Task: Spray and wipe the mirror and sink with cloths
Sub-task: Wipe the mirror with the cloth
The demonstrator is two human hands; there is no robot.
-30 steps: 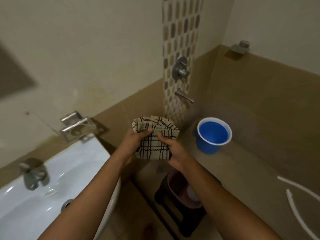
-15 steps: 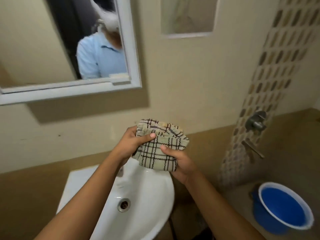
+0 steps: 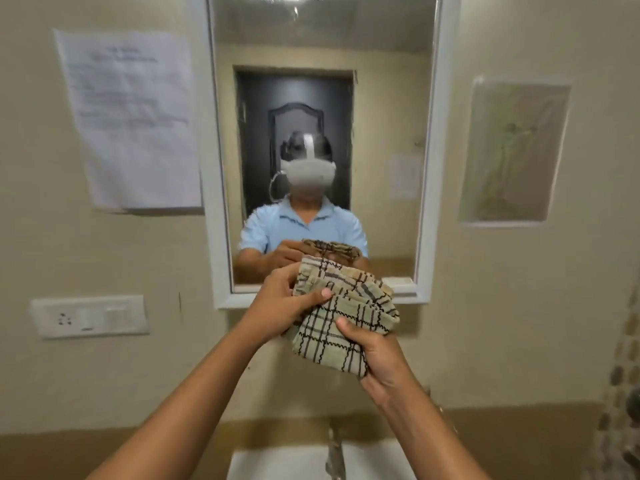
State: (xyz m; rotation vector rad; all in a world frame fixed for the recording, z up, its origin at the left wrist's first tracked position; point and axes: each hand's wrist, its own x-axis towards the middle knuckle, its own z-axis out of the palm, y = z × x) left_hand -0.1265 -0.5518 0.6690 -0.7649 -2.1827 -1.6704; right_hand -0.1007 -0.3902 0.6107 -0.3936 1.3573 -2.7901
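A folded checked cloth (image 3: 346, 318), cream with dark lines, is sitting at the centre of the frame, held up in the air between both hands, just in front of the lower edge of the mirror (image 3: 322, 81). The left hand (image 3: 282, 306) is gripping the cloth's upper left edge, its thumb lying across the front of the fabric and its fingers curling behind. The right hand (image 3: 379, 358) is holding the lower right corner from below, its grip pinching the cloth between the thumb on the front and the fingers tucked under the back. Both forearms are reaching up from the bottom of the frame.

The mirror is hanging on the wall at upper centre in a white frame (image 3: 431, 168). It is reflecting the person in a light blue shirt wearing a white headset, with the cloth and hands repeated in the glass and a dark door behind.

At the bottom centre of the frame, the white sink (image 3: 277, 462) is showing only its rear edge, with a metal tap (image 3: 334, 452) rising from it, blurred.

In the upper left of the frame, a sheet of paper (image 3: 131, 119) with faint, unreadable print is hanging on the wall. Below it, at the left, a white switch and socket plate (image 3: 90, 315) is sitting on the wall. At the right, a recessed niche (image 3: 512, 154) is showing. A strip of mosaic tiles (image 3: 623, 368) is running down the lower right edge.
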